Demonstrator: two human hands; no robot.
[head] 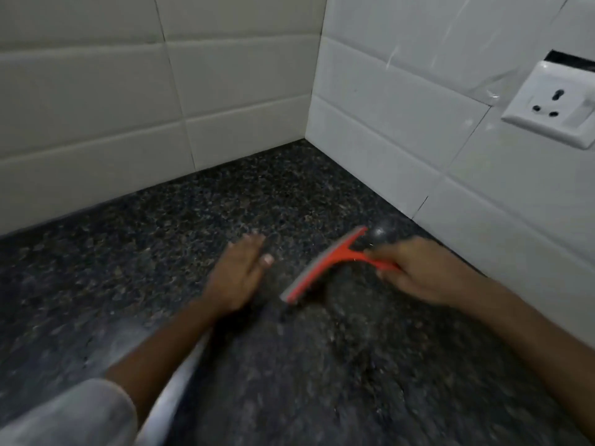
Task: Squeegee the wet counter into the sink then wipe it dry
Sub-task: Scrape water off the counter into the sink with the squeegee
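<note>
On the speckled counter, squeegeeing looked under way: our left hand lay flat and spread at nine o'clock of the red squeegee, its handle clasped by our right hand, the next stroke needing a pull sinkward.

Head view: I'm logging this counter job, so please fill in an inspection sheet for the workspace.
Surface: dark speckled counter, blurred; wetness hard to tell.
Job's things: red squeegee, blade angled, low over the counter; no cloth or sink seen.
Clutter: dark round object behind the squeegee, unclear.
Grips: right hand closed on the squeegee handle; left hand open, flat, empty.
Cables: nothing seen.
Surroundings: white tiled walls meeting in a corner; wall socket at right.
</note>
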